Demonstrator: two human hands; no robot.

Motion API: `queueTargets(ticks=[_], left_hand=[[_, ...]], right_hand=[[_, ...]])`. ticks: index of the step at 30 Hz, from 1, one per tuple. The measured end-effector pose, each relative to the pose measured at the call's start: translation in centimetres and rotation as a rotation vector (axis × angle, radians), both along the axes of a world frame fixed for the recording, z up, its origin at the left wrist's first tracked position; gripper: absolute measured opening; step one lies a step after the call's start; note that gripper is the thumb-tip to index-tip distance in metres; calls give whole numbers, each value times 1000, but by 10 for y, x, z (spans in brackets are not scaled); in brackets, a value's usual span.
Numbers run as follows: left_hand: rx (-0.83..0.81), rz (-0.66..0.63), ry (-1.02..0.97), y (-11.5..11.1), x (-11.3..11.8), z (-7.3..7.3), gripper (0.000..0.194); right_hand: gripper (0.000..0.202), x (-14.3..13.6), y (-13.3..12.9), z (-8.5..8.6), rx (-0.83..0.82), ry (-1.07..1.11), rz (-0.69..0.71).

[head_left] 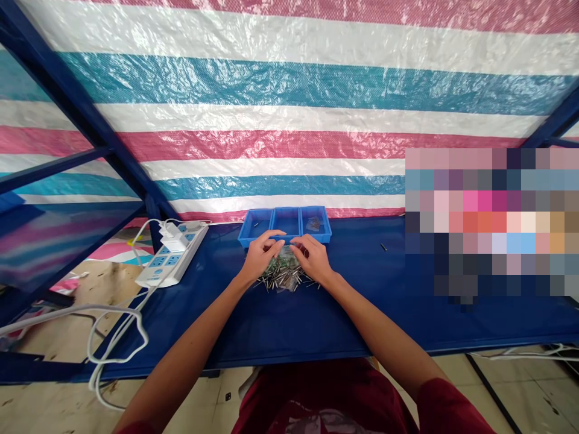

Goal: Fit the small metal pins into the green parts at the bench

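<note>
A heap of thin metal pins or screws [283, 277], mixed with small green pieces and clear plastic, lies on the blue table. My left hand [263, 253] is over the heap's left side, its fingers bent and close together near the thumb. Opposite it, my right hand [312, 256] has its fingertips curled in over the heap's right side. Whatever is between the fingertips of either hand is too small to make out. Just beyond both hands stands a blue tray [243, 241] with three compartments. Its right compartment holds a small clear bag [313, 223]; the left one contains a tiny piece.
A white power strip [158, 271] with a plugged-in adapter [172, 237] and loose white cables [118, 355] is at the left. One small dark pin [383, 247] lies on the table [362, 313] to the right. Blue frame bars and striped sheeting stand behind; a blurred patch covers the right.
</note>
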State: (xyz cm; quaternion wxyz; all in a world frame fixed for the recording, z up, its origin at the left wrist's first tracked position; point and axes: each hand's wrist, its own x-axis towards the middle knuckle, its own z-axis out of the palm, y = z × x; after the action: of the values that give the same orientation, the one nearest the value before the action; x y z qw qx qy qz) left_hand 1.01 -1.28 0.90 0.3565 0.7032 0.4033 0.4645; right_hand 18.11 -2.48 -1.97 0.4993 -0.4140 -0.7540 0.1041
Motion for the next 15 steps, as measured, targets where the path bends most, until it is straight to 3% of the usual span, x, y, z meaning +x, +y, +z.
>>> queueTargets(ticks=[6, 11, 15], left_hand=[[-48, -8, -122, 2, 1, -1, 28], [-134, -20, -329, 9, 1, -8, 30], [-149, 1, -359, 10, 5, -14, 25]], right_hand=[[24, 1, -1, 4, 29, -25, 31], [26, 0, -3, 6, 38, 120, 4], [28, -1, -2, 5, 27, 151, -4]])
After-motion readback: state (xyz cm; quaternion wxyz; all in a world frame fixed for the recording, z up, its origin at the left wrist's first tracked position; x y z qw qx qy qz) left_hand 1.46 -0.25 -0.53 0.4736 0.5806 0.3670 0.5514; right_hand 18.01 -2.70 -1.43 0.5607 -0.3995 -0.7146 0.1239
